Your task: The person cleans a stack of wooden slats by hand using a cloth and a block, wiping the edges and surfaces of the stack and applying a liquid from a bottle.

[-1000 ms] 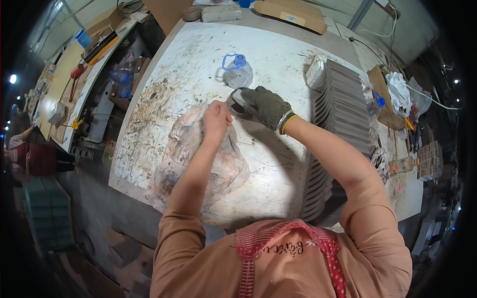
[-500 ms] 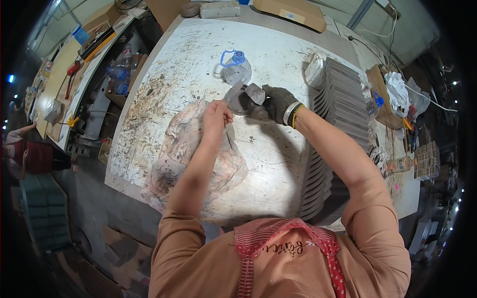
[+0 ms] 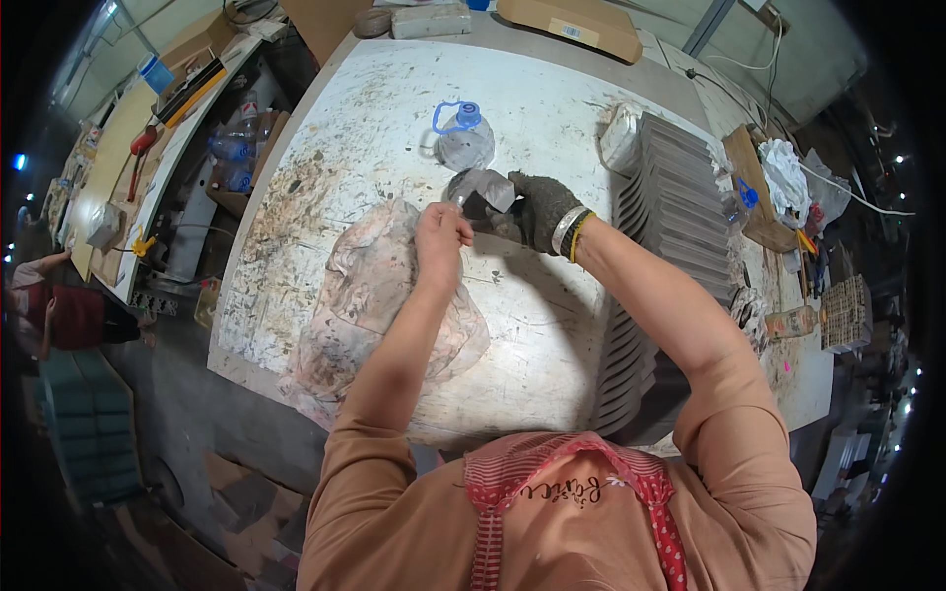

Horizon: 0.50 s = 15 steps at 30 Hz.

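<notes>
My right hand [image 3: 545, 211], in a dark grey work glove, is closed by a flat, angular grey piece [image 3: 492, 186] and appears to grip its edge. That piece tilts over a dark round dish-like thing [image 3: 459, 187], partly covering it. My bare left hand [image 3: 442, 232] is just left of them, its fingers curled in; whether anything is pinched there is hidden. Under my left forearm lies a crumpled, stained cloth [image 3: 367, 286]. Beyond the hands stands a clear plastic jug [image 3: 465, 148] with a blue cap and a blue handle.
A long stack of ridged grey pieces [image 3: 680, 217] runs along the right of the stained white tabletop [image 3: 547, 98], with a white wrapped block [image 3: 622, 138] at its far end. An open cardboard box [image 3: 572, 28] sits at the back. Another person [image 3: 74, 310] is at far left.
The grey piece has swung left and lower over the round dish, carried by my gloved right hand. My left hand has shifted slightly right.
</notes>
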{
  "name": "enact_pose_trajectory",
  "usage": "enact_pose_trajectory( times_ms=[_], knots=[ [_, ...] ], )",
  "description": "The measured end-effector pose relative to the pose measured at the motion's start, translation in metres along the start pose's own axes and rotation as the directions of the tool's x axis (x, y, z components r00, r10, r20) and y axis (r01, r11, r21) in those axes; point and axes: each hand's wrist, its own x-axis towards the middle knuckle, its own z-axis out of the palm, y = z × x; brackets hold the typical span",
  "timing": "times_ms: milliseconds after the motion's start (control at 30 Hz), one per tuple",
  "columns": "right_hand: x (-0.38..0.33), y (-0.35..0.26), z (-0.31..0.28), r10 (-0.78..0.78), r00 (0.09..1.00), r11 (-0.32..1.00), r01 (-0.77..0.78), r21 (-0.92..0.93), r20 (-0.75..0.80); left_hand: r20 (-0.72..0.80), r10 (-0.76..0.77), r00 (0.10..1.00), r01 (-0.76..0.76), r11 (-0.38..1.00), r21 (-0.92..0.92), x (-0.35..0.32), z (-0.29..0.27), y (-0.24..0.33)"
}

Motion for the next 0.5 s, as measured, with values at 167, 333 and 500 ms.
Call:
enact_pose_trajectory(
  times_ms=[167, 333, 500],
  knots=[
    [-0.015, -0.005, 0.004, -0.107, 0.990, 0.994, 0.107, 0.005, 0.089, -0.074, -0.029, 0.997, 0.038, 0.992, 0.123, 0.001, -0.008, 0.009],
    [-0.016, -0.013, 0.008, -0.445, 0.890, 0.604, 0.383, -0.699, 0.102, 0.001, -0.025, 1.000, 0.024, 0.976, 0.214, -0.003, -0.005, 0.014],
    [-0.011, -0.006, 0.015, -0.602, 0.702, 0.003, 0.478, -0.878, 0.380, 0.012, 0.065, 0.998, -0.066, 0.961, 0.270, 0.004, -0.009, 0.017]
  ],
)
